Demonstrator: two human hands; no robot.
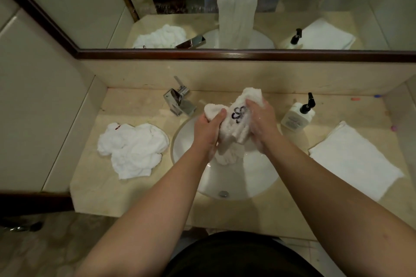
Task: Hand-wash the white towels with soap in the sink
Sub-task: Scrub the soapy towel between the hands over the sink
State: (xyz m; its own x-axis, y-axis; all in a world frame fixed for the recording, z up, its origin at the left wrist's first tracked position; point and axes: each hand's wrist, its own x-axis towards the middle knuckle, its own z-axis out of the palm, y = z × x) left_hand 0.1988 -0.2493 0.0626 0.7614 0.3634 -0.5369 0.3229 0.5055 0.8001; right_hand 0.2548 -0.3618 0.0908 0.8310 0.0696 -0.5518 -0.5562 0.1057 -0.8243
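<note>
**Wringing terry cloth over the basin**

We clamp our left hand point(208, 127) and right hand point(261, 120) around a wet, bunched white towel point(238, 119) above the round sink point(254, 177). A crumpled towel point(131, 149) lies left, a folded towel point(353, 159) right.

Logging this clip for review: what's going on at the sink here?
A person holds a white towel bunched over the sink, left hand and right hand both gripping it. A crumpled towel lies left of the basin, a folded towel right, beside the soap bottle.
</note>
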